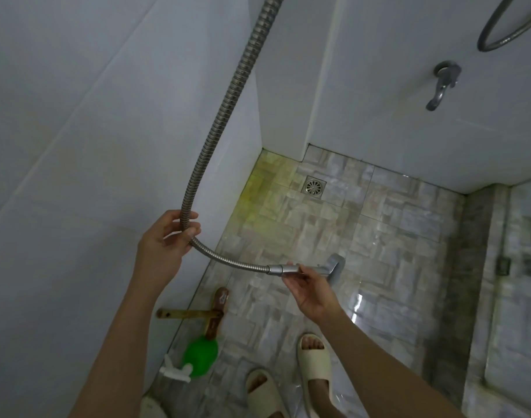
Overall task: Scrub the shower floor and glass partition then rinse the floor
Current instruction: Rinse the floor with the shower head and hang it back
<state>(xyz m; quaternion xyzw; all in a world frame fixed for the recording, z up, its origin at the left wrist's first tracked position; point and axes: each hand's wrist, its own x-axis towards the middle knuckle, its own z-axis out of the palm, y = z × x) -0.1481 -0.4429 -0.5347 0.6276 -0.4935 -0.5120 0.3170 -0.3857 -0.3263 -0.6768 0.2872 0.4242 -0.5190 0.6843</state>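
Hose held over wet floor, 2-handed.
L hand curls round hose bend, 9 o'clock of sprayer; R hand pinches sprayer handle; drain at its 12.

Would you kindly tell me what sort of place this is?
Most likely a home shower stall: a drain in the wet tiled floor, a metal shower hose and spray head held in the left hand and right hand, and a tap on the wall.

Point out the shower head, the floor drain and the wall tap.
shower head [336,267]: head view, its grey spray end.
floor drain [314,186]: head view, grate centre.
wall tap [444,82]: head view, its metal body.
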